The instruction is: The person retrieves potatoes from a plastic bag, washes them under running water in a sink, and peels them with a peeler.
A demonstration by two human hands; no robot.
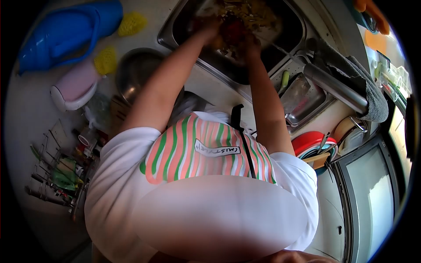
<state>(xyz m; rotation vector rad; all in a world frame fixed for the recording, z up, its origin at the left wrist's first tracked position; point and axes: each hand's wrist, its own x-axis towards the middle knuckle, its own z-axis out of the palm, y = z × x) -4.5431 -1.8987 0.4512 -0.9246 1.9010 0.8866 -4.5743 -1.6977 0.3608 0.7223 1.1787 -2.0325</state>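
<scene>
Red object (pixel 232 33) lies in the far sink (pixel 182 27), right of a metal bowl (pixel 131 76), between the left hand (pixel 210 27) and right hand (pixel 251 45), whose blurred fingers' spread or grip I cannot tell, with a grey towel (pixel 377 98) farther right.

left fingers (pixel 212 27): blurred | right fingers (pixel 251 45): blurred | red item (pixel 232 32): too dim to identify | sink (pixel 226 76): cut by top edge
</scene>
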